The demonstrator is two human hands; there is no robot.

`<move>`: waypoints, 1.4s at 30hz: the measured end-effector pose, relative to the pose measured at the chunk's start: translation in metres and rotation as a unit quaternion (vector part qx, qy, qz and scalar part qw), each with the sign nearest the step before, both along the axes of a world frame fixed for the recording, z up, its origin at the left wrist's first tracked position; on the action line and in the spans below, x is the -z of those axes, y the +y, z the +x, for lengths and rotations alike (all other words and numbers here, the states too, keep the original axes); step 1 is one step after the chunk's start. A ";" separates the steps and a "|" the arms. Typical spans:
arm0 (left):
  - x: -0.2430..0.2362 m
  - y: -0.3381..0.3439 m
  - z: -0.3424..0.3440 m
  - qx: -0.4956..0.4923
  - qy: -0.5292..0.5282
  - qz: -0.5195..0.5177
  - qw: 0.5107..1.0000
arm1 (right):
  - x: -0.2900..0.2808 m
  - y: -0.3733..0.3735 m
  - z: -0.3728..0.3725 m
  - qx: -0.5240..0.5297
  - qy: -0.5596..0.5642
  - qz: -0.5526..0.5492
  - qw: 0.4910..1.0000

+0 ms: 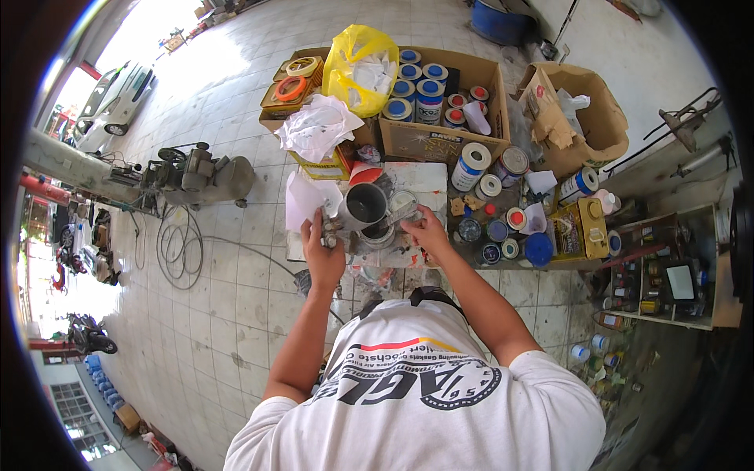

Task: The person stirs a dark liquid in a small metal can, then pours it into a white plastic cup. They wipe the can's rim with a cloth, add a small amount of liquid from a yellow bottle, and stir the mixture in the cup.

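Note:
My left hand (pixel 320 248) is closed around the metal fittings of what looks like a spray gun (pixel 331 235). Just above its fingers is an open grey metal cup (pixel 366 202), its dark inside facing up; whether it is joined to the fittings I cannot tell. My right hand (pixel 426 231) pinches a small, pale, shiny piece (pixel 404 212) at the cup's right side; its kind is unclear. Below the cup sits a round tin (pixel 377 234), partly hidden. A white sheet of paper (pixel 305 200) stands by my left hand.
The paint-stained work table (pixel 428 179) carries several cans around a blue-lidded tub (pixel 539 249). Behind are a cardboard box (pixel 487 78) of paint cans, a yellow plastic bag (pixel 345 67) and crumpled paper (pixel 318 127). An air compressor (pixel 206 177) and coiled hose (pixel 181 251) lie left.

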State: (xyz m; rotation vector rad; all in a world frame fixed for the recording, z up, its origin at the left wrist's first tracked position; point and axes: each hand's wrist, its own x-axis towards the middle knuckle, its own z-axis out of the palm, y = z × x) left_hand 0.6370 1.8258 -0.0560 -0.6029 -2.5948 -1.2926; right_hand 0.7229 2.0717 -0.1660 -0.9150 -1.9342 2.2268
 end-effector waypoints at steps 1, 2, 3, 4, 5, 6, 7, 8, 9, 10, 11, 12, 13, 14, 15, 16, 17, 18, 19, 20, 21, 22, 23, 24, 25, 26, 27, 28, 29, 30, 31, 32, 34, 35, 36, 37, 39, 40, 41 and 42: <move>0.007 -0.010 0.002 -0.024 -0.010 0.004 1.000 | -0.001 -0.001 -0.010 -0.025 -0.013 0.029 0.999; 0.012 -0.017 0.005 -0.045 -0.020 0.009 0.999 | 0.003 0.001 -0.021 -0.053 -0.048 0.053 0.996; 0.017 -0.023 0.007 -0.066 -0.030 0.014 0.997 | 0.010 0.002 -0.031 -0.083 -0.084 0.077 0.990; 0.029 -0.027 0.006 -0.092 0.012 -0.005 0.996 | 0.017 0.003 -0.038 -0.111 -0.118 0.101 0.982; 0.031 -0.027 0.007 -0.093 0.013 -0.028 0.995 | 0.028 0.006 -0.042 -0.086 -0.094 0.133 0.983; 0.030 -0.027 0.007 -0.095 0.015 -0.052 0.994 | 0.036 0.007 -0.045 -0.063 -0.068 0.164 0.982; 0.030 -0.025 0.007 -0.096 0.016 -0.076 0.992 | 0.043 0.011 -0.047 -0.038 -0.042 0.194 0.979; 0.036 -0.027 0.007 -0.100 0.037 -0.095 0.990 | 0.040 0.008 -0.048 -0.043 -0.014 0.213 0.976; 0.043 -0.031 0.009 -0.108 0.055 -0.115 0.986 | 0.030 0.003 -0.046 -0.053 0.014 0.231 0.971; 0.050 -0.034 0.009 -0.114 0.074 -0.135 0.981 | 0.020 0.000 -0.045 -0.061 0.042 0.248 0.966; 0.052 -0.035 0.011 -0.117 0.085 -0.145 0.979 | 0.007 -0.001 -0.044 -0.070 0.033 0.241 0.968; 0.053 -0.034 0.012 -0.120 0.097 -0.155 0.976 | -0.004 -0.001 -0.042 -0.079 0.024 0.233 0.969; 0.054 -0.034 0.012 -0.122 0.108 -0.166 0.973 | -0.015 -0.002 -0.041 -0.087 0.014 0.224 0.970; 0.051 -0.028 0.012 -0.120 0.114 -0.165 0.972 | -0.019 0.002 -0.039 -0.089 0.014 0.228 0.969; 0.050 -0.025 0.010 -0.113 0.126 -0.176 0.970 | -0.023 0.006 -0.039 -0.092 0.014 0.231 0.968; 0.049 -0.024 0.008 -0.106 0.137 -0.186 0.967 | -0.027 0.009 -0.038 -0.095 0.014 0.235 0.967; 0.046 -0.021 0.006 -0.098 0.150 -0.197 0.964 | -0.030 0.011 -0.037 -0.093 0.029 0.236 0.967; 0.038 -0.016 0.007 -0.093 0.164 -0.208 0.960 | -0.033 0.013 -0.035 -0.091 0.043 0.237 0.966; 0.040 -0.012 0.007 -0.086 0.166 -0.225 0.956 | -0.035 0.015 -0.034 -0.090 0.058 0.239 0.965; 0.040 -0.012 0.006 -0.081 0.168 -0.244 0.952 | -0.038 0.013 -0.035 -0.089 0.086 0.246 0.961; 0.042 -0.012 0.005 -0.076 0.170 -0.264 0.946 | -0.042 0.012 -0.034 -0.088 0.114 0.253 0.957; 0.045 -0.014 0.005 -0.069 0.193 -0.279 0.938 | -0.045 0.010 -0.033 -0.087 0.142 0.259 0.951; 0.049 -0.015 0.004 -0.062 0.216 -0.295 0.929 | -0.051 0.010 -0.032 -0.106 0.128 0.268 0.949; 0.052 -0.017 0.003 -0.055 0.237 -0.310 0.919 | -0.059 0.010 -0.031 -0.125 0.114 0.276 0.946; 0.056 -0.019 0.002 -0.038 0.242 -0.311 0.918 | -0.064 0.010 -0.031 -0.144 0.100 0.284 0.942; 0.054 -0.017 0.001 -0.019 0.247 -0.311 0.917 | -0.065 0.012 -0.031 -0.149 0.109 0.297 0.937; 0.053 -0.016 0.000 -0.001 0.252 -0.312 0.916 | -0.065 0.012 -0.031 -0.154 0.117 0.310 0.931; 0.052 -0.016 -0.002 0.014 0.247 -0.308 0.919 | -0.066 0.013 -0.031 -0.159 0.125 0.323 0.924; 0.051 -0.016 -0.003 0.027 0.241 -0.305 0.921 | -0.067 0.013 -0.032 -0.168 0.126 0.334 0.919; 0.051 -0.016 -0.004 0.041 0.235 -0.301 0.923 | -0.067 0.013 -0.032 -0.176 0.127 0.345 0.913; 0.051 -0.016 -0.005 0.029 0.224 -0.306 0.925 | -0.067 0.013 -0.033 -0.185 0.129 0.355 0.907; 0.049 -0.014 -0.007 0.020 0.214 -0.309 0.926 | -0.065 0.014 -0.033 -0.198 0.141 0.368 0.898; 0.046 -0.013 -0.005 -0.027 0.198 -0.292 0.935 | -0.059 0.014 -0.034 -0.224 0.167 0.391 0.877; 0.036 -0.007 -0.004 -0.058 0.194 -0.268 0.942 | -0.053 0.014 -0.036 -0.216 0.186 0.391 0.875; 0.031 -0.003 -0.003 -0.092 0.189 -0.245 0.947 | -0.046 0.012 -0.038 -0.211 0.206 0.390 0.872; 0.030 -0.003 -0.001 -0.131 0.144 -0.209 0.958 | -0.039 0.010 -0.041 -0.205 0.226 0.390 0.869; 0.031 -0.007 0.010 -0.206 0.050 -0.135 0.968 | -0.031 -0.001 -0.042 -0.171 0.207 0.346 0.899; 0.031 -0.013 0.013 -0.217 0.020 -0.101 0.971 | -0.028 -0.007 -0.044 -0.154 0.197 0.323 0.913; 0.033 -0.020 0.017 -0.222 0.013 -0.076 0.972 | -0.026 -0.006 -0.046 -0.191 0.151 0.305 0.921; 0.035 -0.027 0.021 -0.225 0.007 -0.050 0.973 | -0.025 0.001 -0.050 -0.226 0.103 0.287 0.925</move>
